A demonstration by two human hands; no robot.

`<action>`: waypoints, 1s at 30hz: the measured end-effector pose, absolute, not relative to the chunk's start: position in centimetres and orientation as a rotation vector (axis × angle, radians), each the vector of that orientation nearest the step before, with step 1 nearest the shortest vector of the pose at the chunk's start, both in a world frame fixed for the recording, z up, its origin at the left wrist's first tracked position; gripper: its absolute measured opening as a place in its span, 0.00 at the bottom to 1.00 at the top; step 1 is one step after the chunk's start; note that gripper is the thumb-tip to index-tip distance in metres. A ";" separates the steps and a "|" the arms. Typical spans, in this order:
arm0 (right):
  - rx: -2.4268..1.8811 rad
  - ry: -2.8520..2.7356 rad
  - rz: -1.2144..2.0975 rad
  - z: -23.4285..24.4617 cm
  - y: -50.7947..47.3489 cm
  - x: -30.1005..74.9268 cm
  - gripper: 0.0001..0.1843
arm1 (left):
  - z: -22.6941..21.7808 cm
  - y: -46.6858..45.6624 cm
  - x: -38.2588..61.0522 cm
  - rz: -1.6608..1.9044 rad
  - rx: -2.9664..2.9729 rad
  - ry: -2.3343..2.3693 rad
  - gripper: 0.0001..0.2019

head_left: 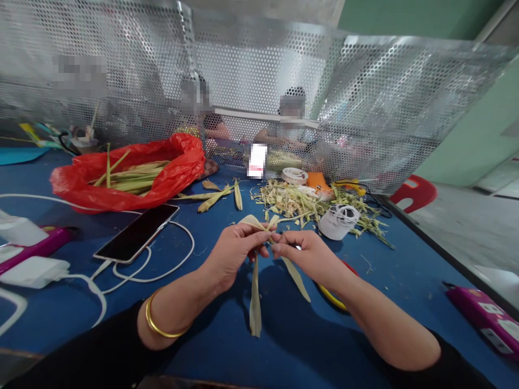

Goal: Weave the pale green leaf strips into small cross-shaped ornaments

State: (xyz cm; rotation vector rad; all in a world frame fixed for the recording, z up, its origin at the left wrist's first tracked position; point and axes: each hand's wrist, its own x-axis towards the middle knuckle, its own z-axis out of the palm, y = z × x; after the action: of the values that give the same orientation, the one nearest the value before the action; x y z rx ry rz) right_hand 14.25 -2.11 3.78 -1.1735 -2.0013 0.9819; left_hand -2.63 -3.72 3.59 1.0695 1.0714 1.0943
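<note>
Over the table [292, 351], my left hand [237, 246] and right hand [302, 249] pinch the husks [255, 302] near their crossing, from opposite sides and about equally close, one long end pointing toward me, another slanting rightward.

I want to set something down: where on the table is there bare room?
The table is mostly bare between the right forearm and the power strip at far right; another patch lies between both forearms, nearer than the held leaves. Crowded: the back, with bag, scraps and tub; the left, with phone, cable and charger.
</note>
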 end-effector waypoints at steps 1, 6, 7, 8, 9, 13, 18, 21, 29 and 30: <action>-1.167 -2.013 0.991 3.9 -2.1 14.3 0.15 | 3.6 -3.7 -2.6 1.112 1.072 1.099 0.10; -1.172 -2.108 0.833 4.3 -2.1 14.5 0.14 | 3.4 -3.8 -2.3 1.206 1.054 1.144 0.10; -1.174 -2.130 0.757 4.2 -2.0 14.6 0.15 | 3.4 -3.8 -2.3 1.210 1.037 1.129 0.10; -1.173 -2.154 0.659 4.1 -2.0 14.6 0.15 | 3.3 -3.8 -2.3 1.204 1.014 1.106 0.10; -1.166 -2.178 0.546 4.0 -1.9 14.6 0.15 | 3.3 -3.8 -2.4 1.192 0.986 1.077 0.10; -1.125 -2.245 0.215 3.4 -1.6 14.7 0.15 | 3.3 -3.6 -2.6 1.151 0.936 0.993 0.10; -1.112 -2.144 0.181 3.5 -1.9 14.7 0.07 | 3.2 -3.5 -2.5 1.174 0.948 0.990 0.09; -1.045 -2.001 0.088 3.6 -2.5 14.3 0.05 | 3.1 -3.5 -2.3 1.198 0.933 0.966 0.09; -1.041 -2.058 -0.034 1.9 -3.9 12.6 0.04 | 2.6 -3.6 -1.9 1.261 0.929 0.990 0.10; -1.063 -2.045 -0.044 1.8 -4.1 12.5 0.04 | 2.6 -3.5 -1.9 1.263 0.926 0.988 0.10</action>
State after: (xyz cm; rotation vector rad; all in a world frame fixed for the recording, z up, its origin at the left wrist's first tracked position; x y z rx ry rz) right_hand 12.45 -4.05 1.77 -1.0628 -2.0448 -0.0443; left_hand -1.90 -3.55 2.61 0.9259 0.9881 1.2628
